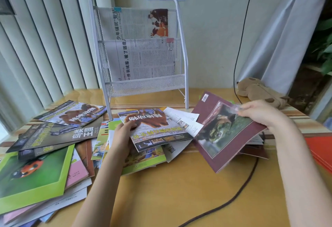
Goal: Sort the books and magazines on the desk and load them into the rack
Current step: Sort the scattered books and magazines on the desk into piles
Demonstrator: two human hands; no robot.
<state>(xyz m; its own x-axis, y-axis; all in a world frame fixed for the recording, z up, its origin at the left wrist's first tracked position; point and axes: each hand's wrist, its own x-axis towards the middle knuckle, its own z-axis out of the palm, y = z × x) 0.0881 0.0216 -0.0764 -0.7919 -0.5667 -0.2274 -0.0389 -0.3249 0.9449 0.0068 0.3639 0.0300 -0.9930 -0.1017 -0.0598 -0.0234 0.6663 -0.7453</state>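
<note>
On the worktop [179, 190] before the rack [143, 86], the left hand [122, 137] grips a camel-cover magazine [158, 128]; the right hand [258, 113] pinches a maroon magazine [224, 133] by its top edge. Both look thin, floppy and glossy: best held near the spine.

The rack [182, 61] is white wire mesh, holding black-on-white newspapers [143, 59] clipped with one blue and one pink clip. The desk [179, 190] is yellow-tan wood, with brown and cream stripes along its far edge. A maroon-bordered magazine [224, 137] shows a green frog; a lime-framed book [32, 178] at the left edge shows a red ladybird.
</note>
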